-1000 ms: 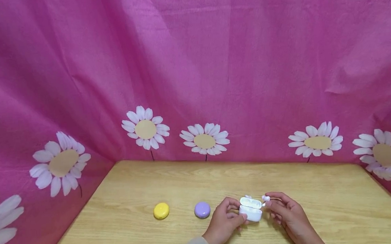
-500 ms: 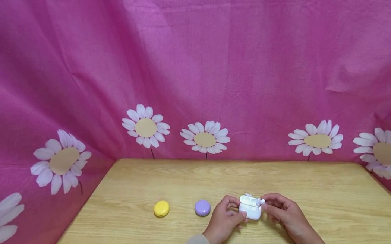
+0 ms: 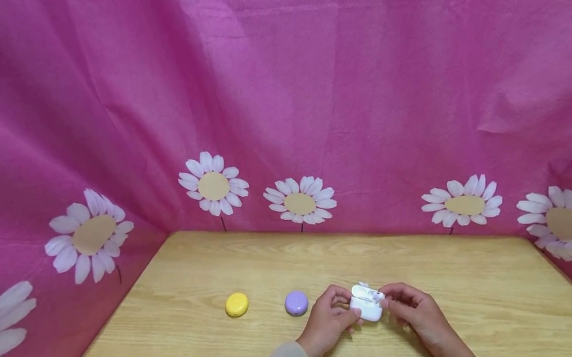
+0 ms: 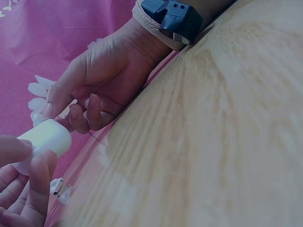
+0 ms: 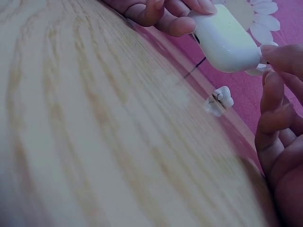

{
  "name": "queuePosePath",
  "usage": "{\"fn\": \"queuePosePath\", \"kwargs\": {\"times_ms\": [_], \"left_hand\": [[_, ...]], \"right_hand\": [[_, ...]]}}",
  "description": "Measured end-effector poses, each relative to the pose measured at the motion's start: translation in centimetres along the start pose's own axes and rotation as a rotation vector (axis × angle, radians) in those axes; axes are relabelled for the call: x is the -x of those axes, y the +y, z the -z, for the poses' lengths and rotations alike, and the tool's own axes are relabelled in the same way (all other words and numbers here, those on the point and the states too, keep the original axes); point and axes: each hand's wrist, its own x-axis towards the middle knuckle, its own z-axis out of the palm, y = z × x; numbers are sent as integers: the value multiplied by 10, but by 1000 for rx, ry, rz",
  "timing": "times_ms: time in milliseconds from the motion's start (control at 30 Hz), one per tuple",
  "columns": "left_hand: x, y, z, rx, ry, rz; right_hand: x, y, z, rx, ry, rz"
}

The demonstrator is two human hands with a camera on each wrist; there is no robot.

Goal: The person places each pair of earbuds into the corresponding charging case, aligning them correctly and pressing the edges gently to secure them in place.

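Note:
My left hand [image 3: 329, 318] holds a white earbud case [image 3: 366, 309] with its lid raised, thumb on the front, fingers at its left side. At the case's right end, my right hand [image 3: 422, 315] pinches a white earbud [image 3: 379, 297] between thumb and forefinger. How far that earbud sits in the case cannot be seen; in the right wrist view, the right hand's fingertips [image 5: 271, 53] partly cover it. Behind the case, a second earbud [image 5: 220, 100] lies on the table. The case appears lifted off the wood in both wrist views.
On the wooden table [image 3: 252, 262], a purple round case [image 3: 296, 303] lies left of my left hand, with a yellow round one [image 3: 237, 304] farther left. A pink daisy-print cloth [image 3: 361, 114] hangs along the back and sides.
My right hand has brought the pinched earbud leftward, from beside the case to its open right end, then slightly lower. The left hand keeps its grip on the case.

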Motion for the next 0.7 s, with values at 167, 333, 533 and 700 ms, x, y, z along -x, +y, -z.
{"fn": "queuePosePath", "kwargs": {"times_ms": [167,333,533,700], "left_hand": [[0,1,-1,2,-2,5],[-1,0,-1,-4,-3,-16],[-1,-1,-1,-3,7,6],[-1,1,-1,-6,4,0]], "right_hand": [[0,-1,2,28,-17,-11],[0,1,2,48,-36,29],[0,1,2,74,-40,-8],[-1,-1,1,70,-41,-20]]}}
